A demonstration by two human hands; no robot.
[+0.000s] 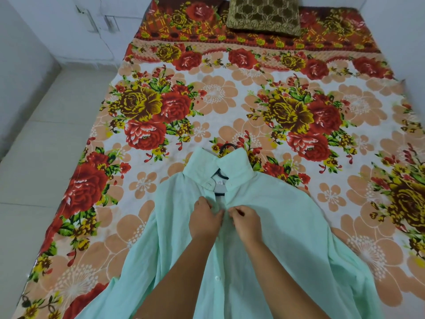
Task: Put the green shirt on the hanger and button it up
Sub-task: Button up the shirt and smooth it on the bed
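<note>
A pale mint-green shirt (287, 238) lies front up on the flowered bed, collar pointing away from me. A black hanger (226, 147) is inside it; its hook pokes out above the collar and a bit of its bar shows in the open neck. My left hand (205, 219) and my right hand (246, 221) meet at the placket just below the collar, fingers curled and pinching the two front edges together. One white button (217, 277) shows lower on the placket between my forearms.
The bed sheet (230, 100) with red and yellow flowers spreads wide beyond the shirt. A brown-gold cushion (264, 16) lies at the head of the bed. A pale tiled floor (46, 157) and white wall run along the left.
</note>
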